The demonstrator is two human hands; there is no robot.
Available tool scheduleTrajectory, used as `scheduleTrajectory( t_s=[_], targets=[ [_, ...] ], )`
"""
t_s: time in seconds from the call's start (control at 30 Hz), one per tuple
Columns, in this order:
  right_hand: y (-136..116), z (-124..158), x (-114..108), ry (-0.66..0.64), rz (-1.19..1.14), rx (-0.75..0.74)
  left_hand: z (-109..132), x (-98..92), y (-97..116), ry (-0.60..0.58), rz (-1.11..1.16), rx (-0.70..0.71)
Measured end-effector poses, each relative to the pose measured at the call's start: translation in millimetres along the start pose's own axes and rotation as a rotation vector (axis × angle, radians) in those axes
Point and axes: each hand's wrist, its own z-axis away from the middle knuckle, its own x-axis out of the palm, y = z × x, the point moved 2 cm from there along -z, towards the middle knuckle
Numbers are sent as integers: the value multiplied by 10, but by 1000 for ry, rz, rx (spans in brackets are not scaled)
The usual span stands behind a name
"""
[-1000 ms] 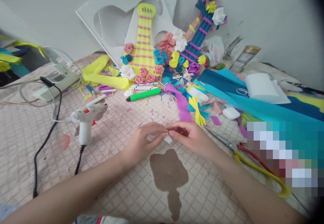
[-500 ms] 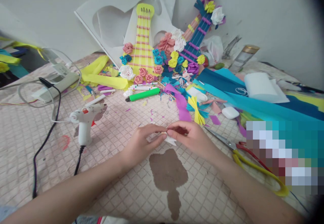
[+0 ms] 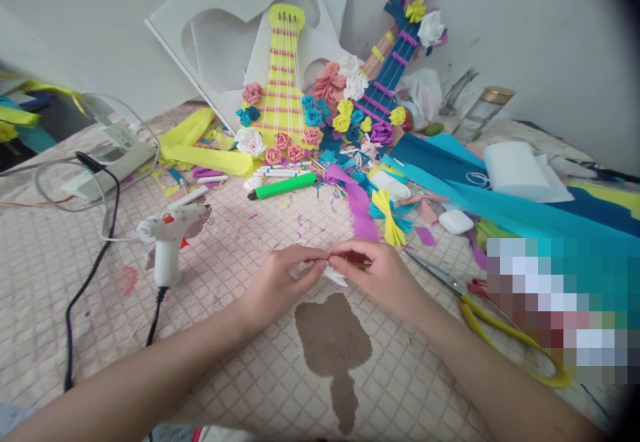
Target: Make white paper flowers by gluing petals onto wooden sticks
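Observation:
My left hand (image 3: 283,279) and my right hand (image 3: 380,275) meet fingertip to fingertip over the checked mat, low in the middle of the view. Both pinch a small white piece of paper (image 3: 334,274), which peeks out below the fingers. Most of the paper is hidden by the fingers. A brown guitar-shaped patch (image 3: 333,342) lies on the mat just in front of the hands.
A white glue gun (image 3: 170,232) with a black cord stands to the left. Yellow-handled scissors (image 3: 500,319) lie to the right. Behind are a green marker (image 3: 283,187), paper strips, a yellow paper guitar (image 3: 284,82) and a blue one (image 3: 393,72) with paper flowers, against the wall.
Both hands stay at the same spot. The fingers have shifted slightly on the white paper, and the right hand's fingers have closed in a little lower.

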Motion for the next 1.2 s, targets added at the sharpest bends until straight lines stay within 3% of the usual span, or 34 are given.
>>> scheduleTrajectory(
  t_s=[0.4,0.93,1.2],
  targets=[
    [-22,-3,-3,-9,39,-76,4,61,-72,-105,220,-190],
    [-49,20,32,112,256,-216,48,65,-77,-4,132,-85],
    [-53,33,9,68,261,-200,58,40,1,22,-25,24]
  ],
)
